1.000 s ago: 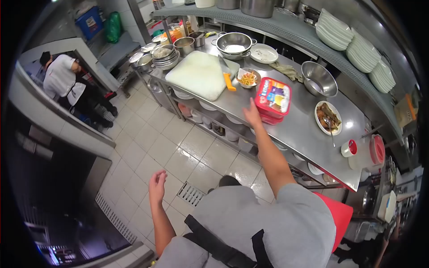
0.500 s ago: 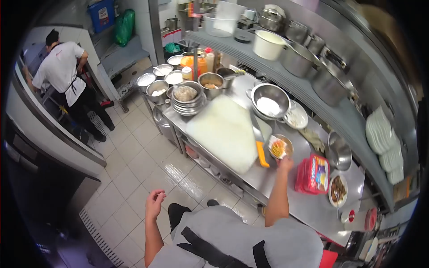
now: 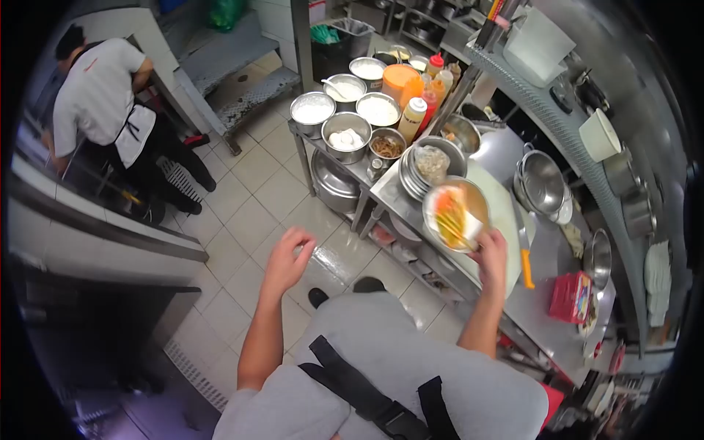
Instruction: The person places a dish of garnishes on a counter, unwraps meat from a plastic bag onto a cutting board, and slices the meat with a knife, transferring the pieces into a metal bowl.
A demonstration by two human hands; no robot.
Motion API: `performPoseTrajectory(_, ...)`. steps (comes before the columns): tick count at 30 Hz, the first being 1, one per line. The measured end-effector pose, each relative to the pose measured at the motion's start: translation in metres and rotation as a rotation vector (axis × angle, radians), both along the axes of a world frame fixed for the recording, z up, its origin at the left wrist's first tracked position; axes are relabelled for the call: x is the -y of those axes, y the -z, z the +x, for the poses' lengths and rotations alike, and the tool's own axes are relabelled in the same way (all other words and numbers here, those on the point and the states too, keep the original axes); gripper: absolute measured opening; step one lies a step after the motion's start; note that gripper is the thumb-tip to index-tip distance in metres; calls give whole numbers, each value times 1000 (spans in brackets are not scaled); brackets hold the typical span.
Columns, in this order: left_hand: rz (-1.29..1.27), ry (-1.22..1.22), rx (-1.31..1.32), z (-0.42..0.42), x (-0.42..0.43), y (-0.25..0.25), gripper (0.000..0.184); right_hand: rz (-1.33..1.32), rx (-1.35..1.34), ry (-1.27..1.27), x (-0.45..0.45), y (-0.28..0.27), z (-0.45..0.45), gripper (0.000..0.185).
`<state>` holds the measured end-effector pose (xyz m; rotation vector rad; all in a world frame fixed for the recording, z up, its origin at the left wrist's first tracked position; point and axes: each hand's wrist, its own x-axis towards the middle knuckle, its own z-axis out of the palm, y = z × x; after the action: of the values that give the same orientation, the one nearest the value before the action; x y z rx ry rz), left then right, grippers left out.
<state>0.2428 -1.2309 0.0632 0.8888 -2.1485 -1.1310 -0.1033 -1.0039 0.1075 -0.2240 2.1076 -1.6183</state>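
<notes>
My right hand (image 3: 492,253) grips the rim of a small metal bowl (image 3: 478,199), held tilted above the table's front edge. Inside are white paper and orange and yellow food strips (image 3: 452,217), slightly blurred. My left hand (image 3: 290,253) hangs over the floor, fingers loosely bent, thumb apart, nothing in it. Just beyond the bowl, a stack of metal bowls (image 3: 411,178) carries a plastic bag of pale food (image 3: 432,163). The white cutting board (image 3: 501,196) lies partly behind the bowl. A knife with an orange handle (image 3: 526,269) rests along its right side.
Metal pots of white powder (image 3: 312,108) and squeeze bottles (image 3: 413,117) crowd the table's far end. To the right are a colander (image 3: 541,181) and a red tub (image 3: 568,297), under a shelf (image 3: 539,86). A co-worker (image 3: 103,103) bends at the left over the tiled floor.
My right hand has lifted the bowl off the worktop and carried it forward towards the stacked bowls. My view has turned left and moved nearer the pots. My left hand has risen slightly.
</notes>
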Motion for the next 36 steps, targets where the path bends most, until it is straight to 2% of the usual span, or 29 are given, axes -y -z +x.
performPoseTrajectory(3,-85,154,-78,-26,50,-53,13,-104,118,-157,99,5,56,7)
performPoseTrajectory(5,-132,241,-102,-37,85,-71,14,-177,138,-218,158,17,76,14)
performPoseTrajectory(9,-306,263,-44,-48,177,-71,18,-167,77,-304,263,29,99,16)
performPoseTrajectory(11,-375,349,43,-49,228,-63,22,-166,34,-338,320,38,101,16)
performPoseTrajectory(14,-408,438,171,-47,304,-59,24,-173,68,-409,409,54,97,19)
performPoseTrajectory(17,-425,373,220,-46,369,-57,22,-104,-7,-517,493,47,94,20)
performPoseTrajectory(21,-371,338,250,-50,466,-52,15,-143,-10,-592,602,53,87,18)
performPoseTrajectory(23,-344,354,205,-58,509,-38,14,-73,-47,-614,645,54,83,17)
performPoseTrajectory(26,-308,477,167,-80,589,-22,13,-16,-81,-573,705,67,73,18)
performPoseTrajectory(28,-300,603,209,-98,638,-24,13,-6,-70,-484,736,76,69,19)
performPoseTrajectory(32,-332,741,95,-143,727,-33,12,-12,-47,-312,788,74,54,20)
performPoseTrajectory(36,-383,721,151,-204,795,-18,12,-54,93,-154,829,67,37,17)
